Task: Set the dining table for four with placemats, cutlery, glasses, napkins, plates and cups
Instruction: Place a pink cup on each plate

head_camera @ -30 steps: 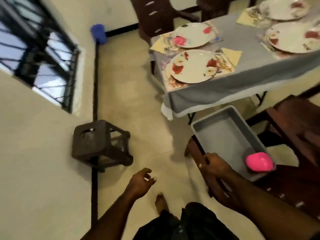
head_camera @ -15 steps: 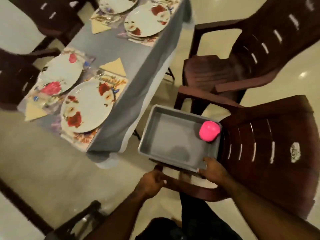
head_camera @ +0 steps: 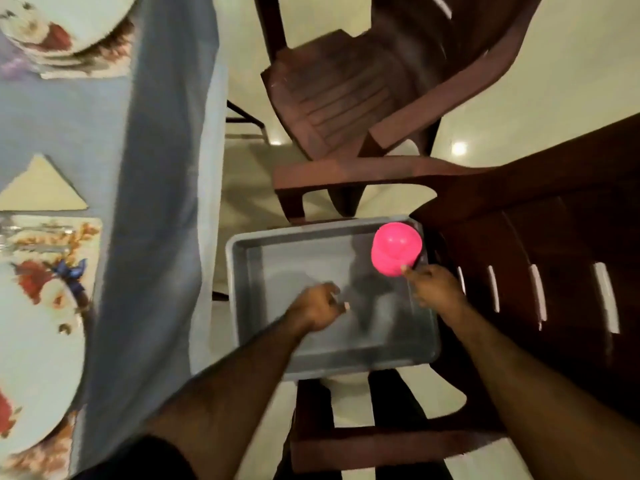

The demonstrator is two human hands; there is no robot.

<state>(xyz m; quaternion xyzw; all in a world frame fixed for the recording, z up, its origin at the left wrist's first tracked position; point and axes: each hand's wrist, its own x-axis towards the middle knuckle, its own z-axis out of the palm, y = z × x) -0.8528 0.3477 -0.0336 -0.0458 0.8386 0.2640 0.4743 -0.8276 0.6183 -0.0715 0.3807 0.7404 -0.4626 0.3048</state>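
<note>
Table (head_camera: 162, 140): fills the left of the frame under a grey-blue cloth; its far and near ends are cut off by the frame edges.
Chairs: one brown chair (head_camera: 349, 95) at upper centre, a darker one (head_camera: 540, 271) at right; both run out of frame.
Tray (head_camera: 249, 271): grey, lower centre, resting on the dark chair's seat; its near left corner is hidden by the left forearm.
Plates: one plate (head_camera: 31, 341) at lower left on a flowered placemat (head_camera: 48, 233), another plate (head_camera: 52, 22) at upper left; both cropped and blurred.
Napkin (head_camera: 41, 188): yellow triangle at mid left, just above the placemat.
Cup (head_camera: 396, 248): pink, in the tray's far right corner.
Right hand (head_camera: 434, 289): fingertips touch the cup's lower edge; the grip is hidden, cannot tell.
Left hand (head_camera: 318, 306): over the tray, fingers loosely curled, holding nothing.
</note>
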